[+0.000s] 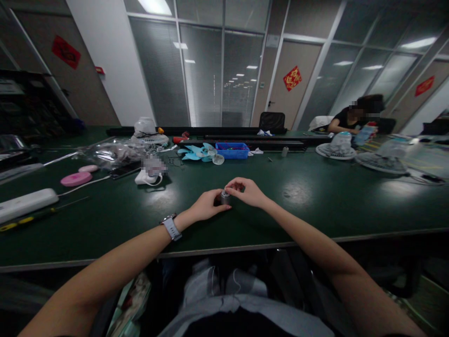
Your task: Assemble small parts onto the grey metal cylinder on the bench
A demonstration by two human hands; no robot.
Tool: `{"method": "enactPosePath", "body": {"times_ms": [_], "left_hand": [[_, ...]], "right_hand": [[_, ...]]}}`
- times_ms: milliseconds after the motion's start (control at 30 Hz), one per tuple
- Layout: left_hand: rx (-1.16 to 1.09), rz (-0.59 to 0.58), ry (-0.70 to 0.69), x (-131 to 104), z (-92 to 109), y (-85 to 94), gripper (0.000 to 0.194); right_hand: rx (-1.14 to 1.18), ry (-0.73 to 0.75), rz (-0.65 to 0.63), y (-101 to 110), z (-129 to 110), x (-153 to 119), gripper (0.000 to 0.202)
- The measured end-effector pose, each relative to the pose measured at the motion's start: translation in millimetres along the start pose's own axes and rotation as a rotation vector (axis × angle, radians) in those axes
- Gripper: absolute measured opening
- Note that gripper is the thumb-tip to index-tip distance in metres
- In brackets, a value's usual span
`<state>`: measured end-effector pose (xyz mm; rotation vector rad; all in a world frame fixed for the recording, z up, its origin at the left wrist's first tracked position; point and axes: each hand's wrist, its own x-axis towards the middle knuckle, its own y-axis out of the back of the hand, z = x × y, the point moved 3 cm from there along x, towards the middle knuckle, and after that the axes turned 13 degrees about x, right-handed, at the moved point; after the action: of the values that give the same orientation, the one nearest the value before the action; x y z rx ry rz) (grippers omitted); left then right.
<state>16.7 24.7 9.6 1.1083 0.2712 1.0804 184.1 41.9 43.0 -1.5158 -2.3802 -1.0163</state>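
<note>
A small grey metal cylinder (225, 198) stands upright on the dark green table (210, 236), near the middle. My left hand (208, 205), with a watch on its wrist, is wrapped round the cylinder's left side, thumb in front. From the right, my right hand (247, 191) reaches over the cylinder's top with its thumb and index finger pinched together there. Whatever those fingertips may hold is too small to make out.
Behind my hands are a blue bin (232, 150), light blue fan blades (197, 152) and a white device (149, 177). Leftward lie a power strip (28, 205), screwdriver (26, 220) and pink discs (76, 179). Fan parts (337, 149) and a person (354, 117) are at the right.
</note>
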Motion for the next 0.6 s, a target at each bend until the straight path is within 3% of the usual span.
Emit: {"method": "enactPosePath", "body": {"times_ms": [167,600], "left_hand": [[-0.004,0.013,-0.009,0.0,0.0,0.0,0.043],[-0.01,0.002,0.002,-0.3,2.5,1.9,0.043]], "right_hand": [[-0.048,0.031,-0.052,-1.2,-0.5,-0.8,0.027],[-0.072,0.036,0.027,-4.9,0.4,-2.1,0.028]]}}
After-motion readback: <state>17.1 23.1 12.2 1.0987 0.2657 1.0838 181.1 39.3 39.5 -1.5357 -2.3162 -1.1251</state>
